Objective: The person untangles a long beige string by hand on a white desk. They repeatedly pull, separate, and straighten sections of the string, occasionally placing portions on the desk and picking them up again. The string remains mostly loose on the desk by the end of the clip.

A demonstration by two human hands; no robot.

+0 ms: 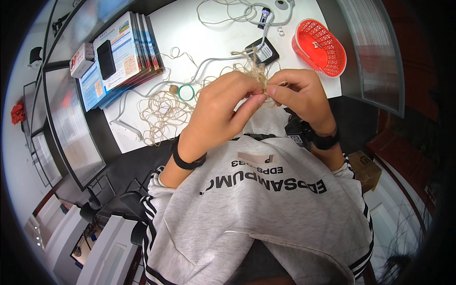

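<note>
A knotted bundle of tan twine [259, 73] is between my two hands, above the near edge of the white desk. My left hand [224, 103] pinches it between thumb and forefinger from the left. From the right, my right hand [302, 94] grips the same bundle, its thumb close to the left fingertips. The exact strands under the fingers are hidden. Left of my left hand lies a loose tangle of twine [156, 115]. A green ring [186, 92] and a small brown ball [173, 89] rest at the tangle's upper edge.
A red plastic basket [319, 48] stands at the right. Stacked booklets [123, 71] carry a black phone [106, 60], beside a small box [82, 60]. A grey cable [213, 58] crosses the desk near a black labelled device [265, 53] and a purple-black flashlight [264, 17]. Partition panels [376, 53] flank the desk.
</note>
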